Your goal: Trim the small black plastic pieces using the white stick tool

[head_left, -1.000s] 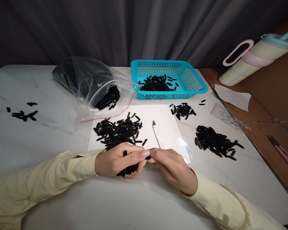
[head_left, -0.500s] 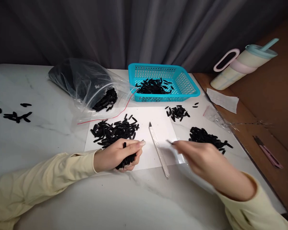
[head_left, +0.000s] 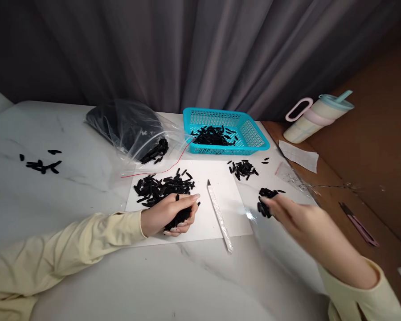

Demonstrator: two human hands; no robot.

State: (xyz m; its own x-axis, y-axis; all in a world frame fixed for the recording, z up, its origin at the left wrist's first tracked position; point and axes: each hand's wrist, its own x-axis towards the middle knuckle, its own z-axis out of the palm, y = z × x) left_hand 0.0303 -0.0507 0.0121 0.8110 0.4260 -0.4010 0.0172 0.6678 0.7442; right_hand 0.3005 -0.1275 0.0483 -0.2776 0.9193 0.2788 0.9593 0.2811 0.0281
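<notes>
My left hand (head_left: 167, 215) rests on a white sheet (head_left: 220, 178) and is closed around a bunch of small black pieces (head_left: 179, 217). Just beyond it lies a larger heap of the same black pieces (head_left: 162, 186). My right hand (head_left: 296, 217), blurred, reaches out over the right-hand pile of black pieces (head_left: 266, 196) and covers most of it; whether it still holds a piece cannot be made out. A white utility knife (head_left: 219, 215) lies on the sheet between my hands, blade tip pointing away.
A turquoise basket (head_left: 252, 133) with black pieces stands at the back. A clear plastic bag (head_left: 127, 125) of pieces lies back left. Small groups of black pieces (head_left: 242, 168) (head_left: 42, 165) lie scattered. A tumbler (head_left: 316, 118), paper slip (head_left: 299, 156) and pink cutter (head_left: 357, 217) sit right.
My right hand left the left hand and swung right to the right-hand pile. The left hand stayed put with its bunch. The view shifted, the table sitting lower in frame.
</notes>
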